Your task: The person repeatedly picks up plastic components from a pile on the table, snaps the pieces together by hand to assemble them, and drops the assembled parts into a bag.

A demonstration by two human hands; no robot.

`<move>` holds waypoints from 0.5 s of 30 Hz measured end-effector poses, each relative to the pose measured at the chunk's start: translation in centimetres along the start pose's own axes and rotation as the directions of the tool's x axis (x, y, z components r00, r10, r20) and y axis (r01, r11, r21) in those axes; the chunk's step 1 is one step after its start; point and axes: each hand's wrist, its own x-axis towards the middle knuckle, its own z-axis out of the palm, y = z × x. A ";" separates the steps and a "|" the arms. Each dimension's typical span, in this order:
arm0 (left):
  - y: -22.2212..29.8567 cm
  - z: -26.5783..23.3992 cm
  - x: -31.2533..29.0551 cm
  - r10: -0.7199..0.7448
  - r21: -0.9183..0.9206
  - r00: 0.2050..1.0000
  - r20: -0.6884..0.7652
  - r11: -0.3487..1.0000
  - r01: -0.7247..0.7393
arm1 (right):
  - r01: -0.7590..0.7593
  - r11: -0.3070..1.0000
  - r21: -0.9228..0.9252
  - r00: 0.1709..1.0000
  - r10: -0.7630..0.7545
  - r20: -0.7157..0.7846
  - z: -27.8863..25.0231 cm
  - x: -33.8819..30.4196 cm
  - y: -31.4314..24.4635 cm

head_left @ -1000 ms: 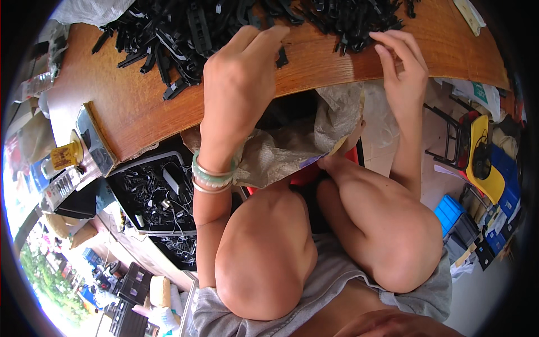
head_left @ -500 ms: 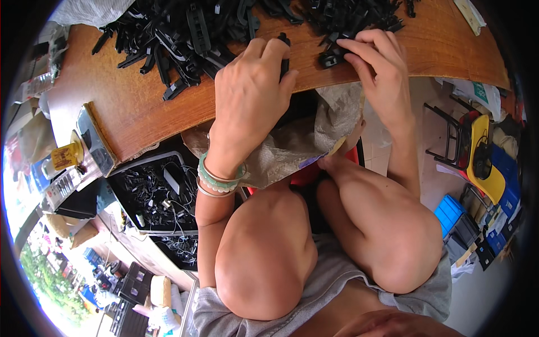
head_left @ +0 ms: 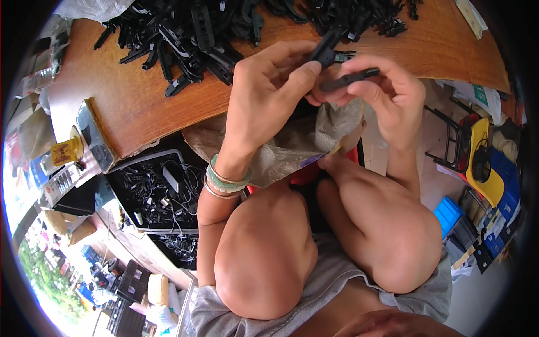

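My left hand [head_left: 272, 87] is closed on a long black plastic part [head_left: 325, 49], thumb pressed along its near end. Close beside it, my right hand [head_left: 390, 95] pinches a shorter black plastic piece [head_left: 349, 80] between thumb and fingers. Both parts are held just above the table's near edge, close together; whether they touch I cannot tell. Beyond the left hand lies a big heap of long black plastic parts [head_left: 188, 42]. Another pile of small black pieces [head_left: 359, 16] lies past the right hand.
The brown wooden table [head_left: 151, 106] spans the top. A grey-beige woven sack [head_left: 281, 154] hangs below its edge, over my lap. At left, a black tray [head_left: 154, 191] holds small black parts and wires. A yellow chair [head_left: 485, 163] and blue crates stand at right.
My right hand has lifted a black piece from the pile and come back toward me. The left hand has turned and moved right, bringing its long part up next to it.
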 end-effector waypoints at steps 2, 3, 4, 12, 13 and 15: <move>0.0 -0.5 -0.2 -0.024 -0.063 1.000 0.018 0.998 0.025 | -0.041 0.998 -0.055 0.998 0.039 -0.040 0.5 0.1 -0.5; 0.0 -0.9 -0.2 -0.046 -0.068 0.996 0.075 0.996 0.052 | -0.003 0.993 -0.119 0.999 -0.003 -0.050 0.5 0.2 -0.3; 0.0 -1.1 -0.3 -0.068 -0.072 0.989 0.132 0.994 0.078 | -0.003 0.993 -0.119 0.999 -0.003 -0.051 0.4 0.1 -0.2; 0.4 0.5 -1.4 0.175 0.298 0.979 0.107 0.933 -0.200 | 0.127 0.962 -0.242 0.978 -0.162 -0.132 1.0 -0.6 0.3; 0.4 0.5 -1.5 0.224 0.356 0.970 0.096 0.902 -0.244 | 0.128 0.962 -0.240 0.978 -0.163 -0.133 1.1 -0.7 0.2; 0.4 0.4 -1.5 0.273 0.413 0.958 0.091 0.865 -0.286 | 0.068 0.954 -0.291 0.981 -0.116 -0.153 1.2 -0.9 -0.1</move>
